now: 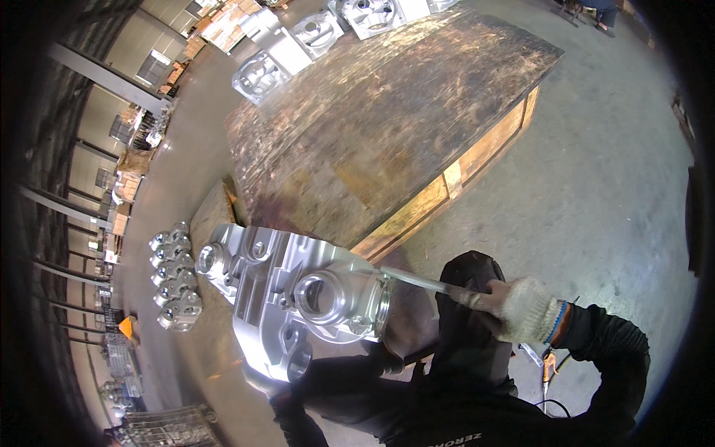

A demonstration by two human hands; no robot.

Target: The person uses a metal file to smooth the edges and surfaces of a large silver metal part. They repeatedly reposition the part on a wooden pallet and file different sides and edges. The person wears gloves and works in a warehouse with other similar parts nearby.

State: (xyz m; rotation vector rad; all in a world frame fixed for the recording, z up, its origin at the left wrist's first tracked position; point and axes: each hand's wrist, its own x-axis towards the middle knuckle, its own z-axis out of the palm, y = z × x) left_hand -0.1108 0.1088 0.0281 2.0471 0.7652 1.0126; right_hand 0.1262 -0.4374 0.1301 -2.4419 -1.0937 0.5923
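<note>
A large silver metal casting [275, 279], with round bored openings and ribs, lies tilted in front of me over my lap. My right hand [518, 305], in a pale knitted glove with bare fingers showing, is closed around the handle end of a long, slim grey hand file [421, 280]. The file's tip reaches the rim of the casting's right-hand round opening. Below the casting's near left corner, a small pale part of my left hand [262, 383] shows at the end of a dark sleeve. Its fingers are hidden by the casting.
A worn wooden table [387, 127] stands ahead, with several silver castings [313, 33] along its far edge. Smaller castings [177, 279] are lined up on the left. An orange-handled tool with a cable [550, 366] is at the lower right. Wire crates [171, 428] stand lower left.
</note>
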